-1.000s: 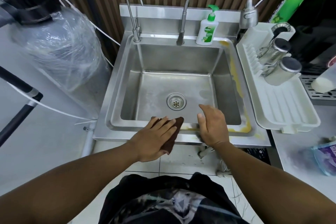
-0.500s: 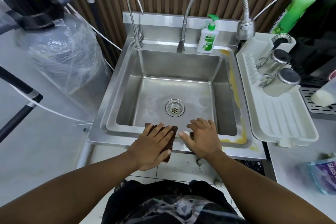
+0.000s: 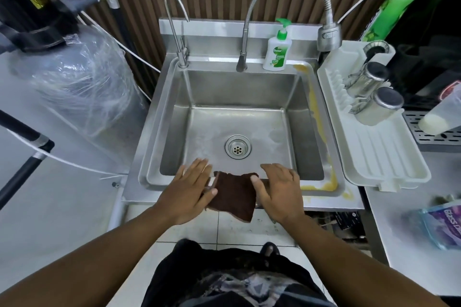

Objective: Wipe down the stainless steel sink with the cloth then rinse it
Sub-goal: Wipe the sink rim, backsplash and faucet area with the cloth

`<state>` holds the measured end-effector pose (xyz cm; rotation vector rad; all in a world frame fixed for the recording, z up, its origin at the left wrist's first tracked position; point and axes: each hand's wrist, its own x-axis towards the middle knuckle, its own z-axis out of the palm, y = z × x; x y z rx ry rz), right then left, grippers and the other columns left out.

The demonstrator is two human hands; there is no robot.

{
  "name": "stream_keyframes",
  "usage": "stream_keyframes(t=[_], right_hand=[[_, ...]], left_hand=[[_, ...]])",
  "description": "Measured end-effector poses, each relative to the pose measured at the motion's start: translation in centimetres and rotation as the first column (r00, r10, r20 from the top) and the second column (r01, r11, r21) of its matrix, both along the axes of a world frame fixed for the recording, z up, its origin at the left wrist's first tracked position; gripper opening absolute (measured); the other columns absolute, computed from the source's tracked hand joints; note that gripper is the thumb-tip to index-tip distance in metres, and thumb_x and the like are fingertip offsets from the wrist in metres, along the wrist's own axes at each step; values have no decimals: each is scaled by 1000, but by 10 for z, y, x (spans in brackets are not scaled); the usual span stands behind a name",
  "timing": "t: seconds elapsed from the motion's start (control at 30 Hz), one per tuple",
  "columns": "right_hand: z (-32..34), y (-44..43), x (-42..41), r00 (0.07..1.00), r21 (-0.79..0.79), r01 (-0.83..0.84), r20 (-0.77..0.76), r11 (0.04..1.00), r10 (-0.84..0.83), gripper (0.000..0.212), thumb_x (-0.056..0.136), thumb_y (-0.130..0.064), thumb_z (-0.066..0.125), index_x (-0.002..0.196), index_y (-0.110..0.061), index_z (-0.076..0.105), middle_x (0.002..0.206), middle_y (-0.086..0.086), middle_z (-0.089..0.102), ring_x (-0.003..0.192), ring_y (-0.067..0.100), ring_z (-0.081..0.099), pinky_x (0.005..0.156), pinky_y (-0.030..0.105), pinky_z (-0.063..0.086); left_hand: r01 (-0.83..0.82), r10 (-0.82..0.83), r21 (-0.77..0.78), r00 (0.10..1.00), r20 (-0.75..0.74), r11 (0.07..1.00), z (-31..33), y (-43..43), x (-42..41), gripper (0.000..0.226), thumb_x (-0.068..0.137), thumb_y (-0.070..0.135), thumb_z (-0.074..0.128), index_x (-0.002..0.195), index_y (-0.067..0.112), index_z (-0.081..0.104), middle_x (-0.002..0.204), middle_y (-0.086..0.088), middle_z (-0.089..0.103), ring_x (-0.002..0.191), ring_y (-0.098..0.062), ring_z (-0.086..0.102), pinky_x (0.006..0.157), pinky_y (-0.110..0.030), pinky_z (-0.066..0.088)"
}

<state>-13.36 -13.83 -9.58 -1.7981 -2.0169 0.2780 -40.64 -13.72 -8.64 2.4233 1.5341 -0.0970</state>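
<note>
Head cam: the brown cloth hangs over the sink rim at 6 o'clock. Left hand lies flat, fingers spread, thumb on the cloth's edge. Right hand is spread too, thumb on a corner. Cloth looks soft and floppy, so I'd bunch the middle. Yellow gunk runs 3 to 5 o'clock, soap bottle at 1, and the dish rack crowds 3.

Cloth uncovered, now lies btwn L hand & R hand.

We're reading "Dettol" on the green-topped pump bottle at the back rim of the sink, and "Glass" on the blue packet lying on the tabletop, the rest too blurred.
</note>
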Motion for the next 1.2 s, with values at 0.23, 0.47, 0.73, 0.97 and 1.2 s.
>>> stream_keyframes(t=[0.23,0.47,0.73,0.97,1.2], right_hand=[[1,-27,-49,991,-183,-12,127,983,35,85,93,-76,15,153,-19,39,157,3,40,148,22,30,122,50,12],[-8,-33,-63,969,-266,-73,210,961,132,59,102,-59,25,154,-32,37,161,3,35,152,27,22,121,50,6],[-5,-36,-1,948,-283,-55,285,957,139,52,103,-53,28,148,-34,47,158,1,42,149,29,31,118,55,13],[15,-37,14,925,-290,67,378,955,50,56,100,-52,31,142,-25,55,155,8,44,147,31,28,116,53,14],[-4,-34,-81,939,-330,266,300,906,-167,69,99,-51,34,142,-2,52,150,25,45,144,45,36,119,56,16]], left_hand=[[-15,6,-81,994,-108,997,-12,6,-42,102,84,77,-16,160,14,7,168,-5,4,154,-19,-8,123,-47,-11],[55,-62,-105,995,-73,993,-13,17,-38,96,87,74,-13,160,15,6,168,-5,0,154,-18,-12,122,-46,-12],[57,-72,-205,995,-66,977,-11,40,28,95,85,75,-9,160,18,4,168,-3,-5,154,-18,-14,122,-48,-13],[-1,-11,-171,997,-73,985,-16,45,44,78,98,66,12,160,19,9,169,-3,1,154,-19,-9,121,-51,-14],[7,-7,-128,1000,2,992,-21,45,42,85,89,63,-6,160,19,12,168,-3,9,155,-21,-4,123,-50,-5]])
